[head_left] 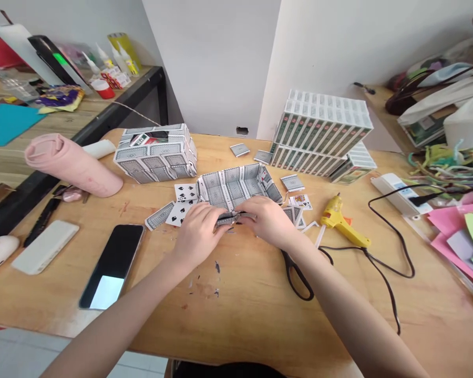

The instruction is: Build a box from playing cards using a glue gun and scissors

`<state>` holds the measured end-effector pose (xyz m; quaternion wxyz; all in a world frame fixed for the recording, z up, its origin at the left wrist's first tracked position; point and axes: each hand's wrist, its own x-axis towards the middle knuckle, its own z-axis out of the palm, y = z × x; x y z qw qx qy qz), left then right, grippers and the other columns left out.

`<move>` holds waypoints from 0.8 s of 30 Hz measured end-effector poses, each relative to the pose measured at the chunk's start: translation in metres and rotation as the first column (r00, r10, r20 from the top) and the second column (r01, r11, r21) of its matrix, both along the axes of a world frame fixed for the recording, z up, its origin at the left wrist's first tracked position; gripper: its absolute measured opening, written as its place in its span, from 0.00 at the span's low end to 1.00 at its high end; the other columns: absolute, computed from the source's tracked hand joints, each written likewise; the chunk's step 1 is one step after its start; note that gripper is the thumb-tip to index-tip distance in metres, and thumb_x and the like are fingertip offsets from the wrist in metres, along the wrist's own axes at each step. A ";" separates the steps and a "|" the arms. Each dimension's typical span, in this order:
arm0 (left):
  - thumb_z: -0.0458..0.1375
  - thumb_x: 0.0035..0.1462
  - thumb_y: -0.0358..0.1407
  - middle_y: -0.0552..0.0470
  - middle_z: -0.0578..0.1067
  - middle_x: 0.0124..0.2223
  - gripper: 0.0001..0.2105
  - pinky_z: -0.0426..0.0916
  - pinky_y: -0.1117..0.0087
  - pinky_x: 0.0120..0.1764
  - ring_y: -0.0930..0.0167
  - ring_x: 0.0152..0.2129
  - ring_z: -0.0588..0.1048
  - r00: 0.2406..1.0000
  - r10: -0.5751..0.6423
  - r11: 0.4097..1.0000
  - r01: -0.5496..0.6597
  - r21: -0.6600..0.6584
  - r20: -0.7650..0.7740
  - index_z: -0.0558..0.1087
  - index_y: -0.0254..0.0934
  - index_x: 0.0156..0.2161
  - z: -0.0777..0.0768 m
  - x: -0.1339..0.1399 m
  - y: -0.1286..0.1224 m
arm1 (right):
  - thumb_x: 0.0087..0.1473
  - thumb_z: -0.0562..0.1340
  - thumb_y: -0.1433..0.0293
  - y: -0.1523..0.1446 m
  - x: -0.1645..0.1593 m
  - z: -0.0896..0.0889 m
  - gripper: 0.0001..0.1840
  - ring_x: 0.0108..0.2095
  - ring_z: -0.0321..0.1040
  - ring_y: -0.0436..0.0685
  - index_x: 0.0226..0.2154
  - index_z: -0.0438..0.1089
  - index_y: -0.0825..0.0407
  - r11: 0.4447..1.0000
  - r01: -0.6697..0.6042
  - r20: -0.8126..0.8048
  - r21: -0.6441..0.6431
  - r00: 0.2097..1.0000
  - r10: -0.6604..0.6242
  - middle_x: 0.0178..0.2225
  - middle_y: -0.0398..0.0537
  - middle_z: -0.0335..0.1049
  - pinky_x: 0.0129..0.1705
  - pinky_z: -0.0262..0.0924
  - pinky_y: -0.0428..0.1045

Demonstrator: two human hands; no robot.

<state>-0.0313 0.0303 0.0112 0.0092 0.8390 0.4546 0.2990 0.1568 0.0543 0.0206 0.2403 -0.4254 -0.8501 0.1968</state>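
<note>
My left hand [199, 231] and my right hand [268, 220] meet at the middle of the table, fingers closed on folded playing cards [225, 219] held between them. Just behind the hands lies an open box made of playing cards [232, 186], its patterned inner wall showing. Loose playing cards [179, 212] lie left of my left hand, two of them face up with spades. More loose cards [294, 214] are partly hidden by my right hand. A pair of scissors [299, 278] with black handles sits under my right forearm.
A larger card box [155, 155] stands at the back left, stacked card packs [319, 134] at the back right. A yellow glue gun [342, 220] with a black cable lies right, near a power strip [402, 194]. Left are a phone [112, 265], a white power bank [45, 247] and a pink roll [73, 165].
</note>
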 end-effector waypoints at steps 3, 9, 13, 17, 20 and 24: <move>0.58 0.53 0.36 0.49 0.76 0.31 0.06 0.67 0.61 0.41 0.66 0.33 0.72 0.998 -0.051 0.999 0.051 0.000 0.036 0.71 0.34 0.35 -0.010 0.000 0.006 | 0.52 0.58 0.75 -0.002 -0.006 -0.005 0.07 0.35 0.67 0.55 0.32 0.72 0.52 0.998 0.007 0.075 0.061 0.997 -0.011 0.31 0.47 0.73 0.40 0.55 0.49; 0.58 0.53 0.31 0.52 0.76 0.27 0.04 0.66 0.65 0.39 0.70 0.29 0.72 0.990 -0.092 0.996 0.092 0.004 0.107 0.71 0.36 0.28 -0.007 0.000 0.008 | 0.53 0.54 0.76 0.000 -0.013 -0.010 0.10 0.31 0.65 0.55 0.27 0.70 0.54 0.987 -0.017 0.181 0.160 0.983 -0.012 0.27 0.48 0.71 0.38 0.54 0.50; 0.57 0.53 0.31 0.53 0.76 0.27 0.04 0.65 0.65 0.37 0.70 0.28 0.72 0.993 -0.097 0.994 0.100 -0.044 0.060 0.72 0.36 0.28 -0.006 -0.001 0.011 | 0.52 0.54 0.77 0.003 -0.010 -0.010 0.10 0.31 0.66 0.55 0.26 0.69 0.53 0.988 -0.017 0.095 0.155 0.995 0.002 0.27 0.48 0.70 0.36 0.57 0.49; 0.59 0.51 0.33 0.52 0.76 0.26 0.04 0.65 0.66 0.34 0.68 0.27 0.72 0.996 0.050 0.989 -0.038 -0.145 0.080 0.74 0.36 0.28 0.006 0.005 0.015 | 0.53 0.57 0.73 -0.009 0.004 0.004 0.06 0.40 0.67 0.55 0.32 0.70 0.51 0.975 0.134 -0.301 0.178 0.951 -0.076 0.35 0.49 0.72 0.42 0.61 0.50; 0.59 0.50 0.33 0.52 0.78 0.29 0.03 0.65 0.68 0.32 0.69 0.26 0.73 0.973 0.160 0.946 -0.102 -0.307 0.168 0.76 0.37 0.29 0.028 0.012 0.023 | 0.53 0.58 0.66 -0.028 0.017 0.013 0.08 0.32 0.69 0.54 0.28 0.70 0.51 0.900 0.431 -0.514 -0.070 0.757 -0.403 0.28 0.47 0.72 0.37 0.64 0.51; 0.60 0.48 0.36 0.51 0.78 0.30 0.06 0.65 0.71 0.28 0.69 0.25 0.74 0.900 0.277 0.832 -0.050 -0.553 0.336 0.77 0.37 0.31 0.052 0.017 0.030 | 0.52 0.56 0.53 -0.049 0.017 0.004 0.21 0.27 0.70 0.56 0.26 0.71 0.53 0.679 0.177 -0.424 -0.712 0.663 -0.617 0.26 0.51 0.72 0.32 0.66 0.53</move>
